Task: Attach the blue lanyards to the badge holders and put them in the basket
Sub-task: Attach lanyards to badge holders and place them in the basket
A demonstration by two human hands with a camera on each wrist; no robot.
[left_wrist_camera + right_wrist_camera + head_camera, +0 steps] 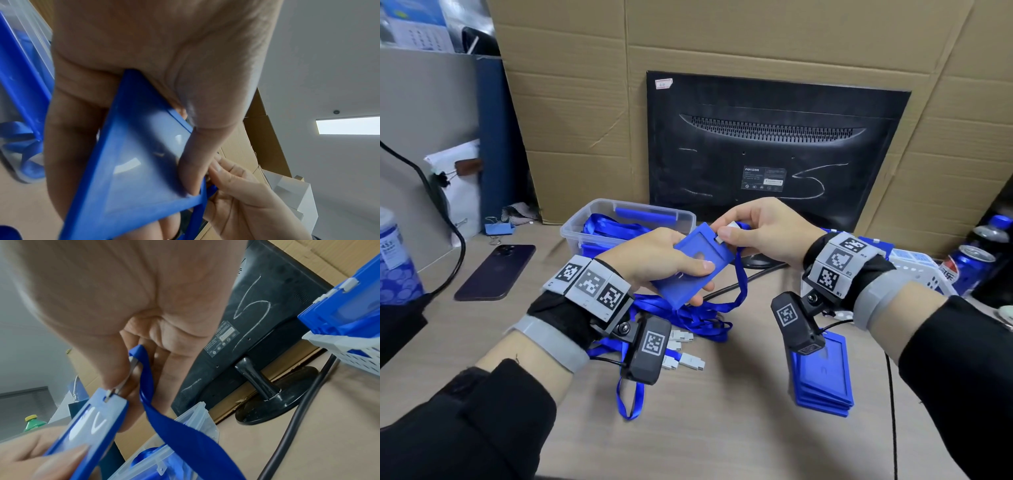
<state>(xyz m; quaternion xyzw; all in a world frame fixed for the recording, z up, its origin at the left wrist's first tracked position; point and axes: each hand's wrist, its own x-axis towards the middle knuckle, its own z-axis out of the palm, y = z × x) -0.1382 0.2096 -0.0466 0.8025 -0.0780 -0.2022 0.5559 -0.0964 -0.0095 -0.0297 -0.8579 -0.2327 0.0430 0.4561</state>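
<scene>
our left hand [654, 260] grips a blue badge holder [697, 263] above the desk, thumb pressed on its clear front and fingers curled behind it; the left wrist view shows that thumb [197, 146] lying across the window. our right hand [760, 229] pinches the metal clip [724, 233] of a blue lanyard [739, 284] at the holder's top edge, and in the right wrist view the clip [121, 386] sits at the holder's slot [107, 396]; we cannot tell whether it is fully through. the strap hangs from the right hand down to the desk between our wrists.

below the left hand lies a loose heap of lanyards [688, 322], their pale clips [688, 359] near the left wrist. below the right wrist sits a stack of badge holders [825, 380] flat on the desk. beyond the left hand stands a clear plastic tub [585, 222] with blue straps inside. beside the right wrist, on its outer side, is a white basket [924, 274] holding blue holders [349, 308] with clips attached. behind both hands stands a black monitor [777, 147], its back toward us.
</scene>
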